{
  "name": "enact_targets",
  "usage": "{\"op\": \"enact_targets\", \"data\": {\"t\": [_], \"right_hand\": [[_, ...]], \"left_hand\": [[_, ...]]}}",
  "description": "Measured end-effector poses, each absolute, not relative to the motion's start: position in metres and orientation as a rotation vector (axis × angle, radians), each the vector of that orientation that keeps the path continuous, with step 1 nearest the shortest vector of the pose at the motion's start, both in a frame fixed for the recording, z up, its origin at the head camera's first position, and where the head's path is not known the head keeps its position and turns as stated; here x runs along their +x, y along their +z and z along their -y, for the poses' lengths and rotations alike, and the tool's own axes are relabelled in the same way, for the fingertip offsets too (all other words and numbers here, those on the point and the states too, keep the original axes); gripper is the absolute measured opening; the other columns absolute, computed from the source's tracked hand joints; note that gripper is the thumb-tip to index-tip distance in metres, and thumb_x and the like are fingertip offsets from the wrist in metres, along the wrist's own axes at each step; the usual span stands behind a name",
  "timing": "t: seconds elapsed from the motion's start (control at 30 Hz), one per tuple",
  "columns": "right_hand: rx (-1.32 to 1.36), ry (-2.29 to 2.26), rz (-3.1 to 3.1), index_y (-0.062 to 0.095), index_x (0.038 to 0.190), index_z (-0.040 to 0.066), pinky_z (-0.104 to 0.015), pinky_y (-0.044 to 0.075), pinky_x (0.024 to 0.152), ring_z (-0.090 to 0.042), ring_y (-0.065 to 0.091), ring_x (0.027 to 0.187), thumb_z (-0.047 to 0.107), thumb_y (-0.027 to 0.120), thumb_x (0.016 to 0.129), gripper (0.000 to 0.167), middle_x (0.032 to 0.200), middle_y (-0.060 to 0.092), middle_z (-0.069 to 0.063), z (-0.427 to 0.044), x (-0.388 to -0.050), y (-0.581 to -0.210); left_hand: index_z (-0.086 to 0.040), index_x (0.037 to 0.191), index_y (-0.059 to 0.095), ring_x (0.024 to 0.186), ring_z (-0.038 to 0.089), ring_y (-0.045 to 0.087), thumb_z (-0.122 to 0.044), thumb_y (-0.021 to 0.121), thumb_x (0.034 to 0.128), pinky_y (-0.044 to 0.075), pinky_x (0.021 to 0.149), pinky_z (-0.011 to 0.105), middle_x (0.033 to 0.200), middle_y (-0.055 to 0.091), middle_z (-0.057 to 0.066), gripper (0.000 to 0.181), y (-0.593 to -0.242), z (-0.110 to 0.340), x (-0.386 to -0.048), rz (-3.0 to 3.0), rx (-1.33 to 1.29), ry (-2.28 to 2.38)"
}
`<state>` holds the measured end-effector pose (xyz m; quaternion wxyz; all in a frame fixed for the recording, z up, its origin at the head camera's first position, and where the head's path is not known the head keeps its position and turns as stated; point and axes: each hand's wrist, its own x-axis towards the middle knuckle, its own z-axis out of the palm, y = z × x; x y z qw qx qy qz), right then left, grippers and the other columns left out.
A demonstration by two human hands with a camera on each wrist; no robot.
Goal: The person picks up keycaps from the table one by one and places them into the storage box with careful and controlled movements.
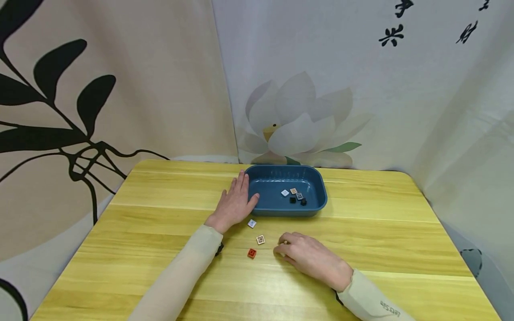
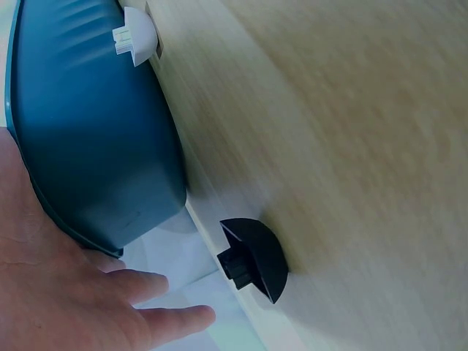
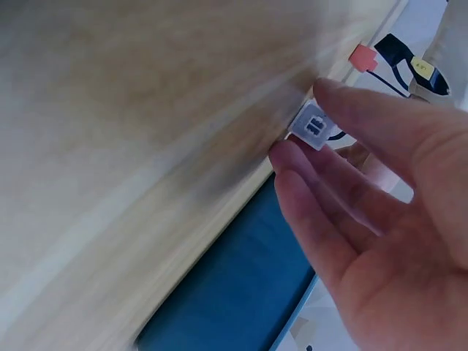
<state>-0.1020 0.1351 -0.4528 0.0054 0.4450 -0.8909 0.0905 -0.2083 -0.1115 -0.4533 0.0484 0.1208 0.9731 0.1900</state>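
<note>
My left hand [image 1: 234,203] rests against the left end of the blue tray [image 1: 287,213], fingers straight along the rim. Inside the tray lie several keycaps, among them a white keycap [image 1: 285,193] and a black keycap [image 1: 292,200]. My right hand [image 1: 311,258] hovers low over the table, right of the loose keycaps. In the right wrist view its thumb and fingers pinch a pale keycap [image 3: 313,124], underside showing. On the table lie a white keycap [image 1: 251,223], a beige keycap [image 1: 260,240] and a red keycap [image 1: 251,253]. A black keycap [image 2: 256,259] appears near the left hand.
The wooden table [image 1: 381,240] carries the tray near its back edge. A curtain [image 1: 180,80] with printed leaves and a flower hangs behind. A dark band [image 1: 219,249] circles the left wrist.
</note>
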Motion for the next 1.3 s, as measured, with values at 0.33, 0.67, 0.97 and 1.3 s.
{"op": "enact_targets", "data": {"t": [0.33,0.67,0.97,1.3], "right_hand": [[1.358,0.284,2.815,0.079,0.101,0.015,-0.024,0.055,0.074,-0.007,0.061,0.083,0.006,0.072,0.096,0.011,0.098,0.066,0.003,-0.135,-0.102,-0.451],[1.337,0.32,2.786,0.079,0.099,0.014,-0.024,0.056,0.073,-0.008,0.062,0.083,0.004,0.072,0.095,0.013,0.097,0.067,0.002,-0.137,-0.103,-0.45],[1.307,0.408,2.714,0.078,0.099,0.013,-0.023,0.056,0.074,-0.006,0.062,0.082,0.004,0.074,0.095,0.011,0.095,0.066,0.003,-0.139,-0.106,-0.446],[1.241,0.479,2.663,0.079,0.105,0.011,-0.026,0.058,0.081,-0.009,0.065,0.088,0.005,0.079,0.091,0.016,0.102,0.067,0.003,-0.142,-0.111,-0.44]], "left_hand": [[-0.003,0.166,0.008,0.158,0.038,0.01,-0.052,0.039,0.1084,0.02,0.118,0.069,0.174,-0.006,0.01,0.082,-0.454,0.111,-0.209,-2.955,0.35,0.598],[-0.002,0.166,0.008,0.158,0.038,0.009,-0.05,0.04,0.1087,0.019,0.118,0.069,0.174,-0.005,0.01,0.081,-0.455,0.111,-0.21,-2.955,0.343,0.607],[-0.002,0.166,0.008,0.158,0.037,0.009,-0.053,0.038,0.1086,0.02,0.118,0.069,0.174,-0.005,0.01,0.082,-0.453,0.111,-0.208,-2.962,0.348,0.587],[-0.002,0.166,0.009,0.158,0.038,0.01,-0.053,0.039,0.1082,0.02,0.118,0.07,0.174,-0.004,0.011,0.083,-0.452,0.111,-0.208,-2.963,0.355,0.601]]}}
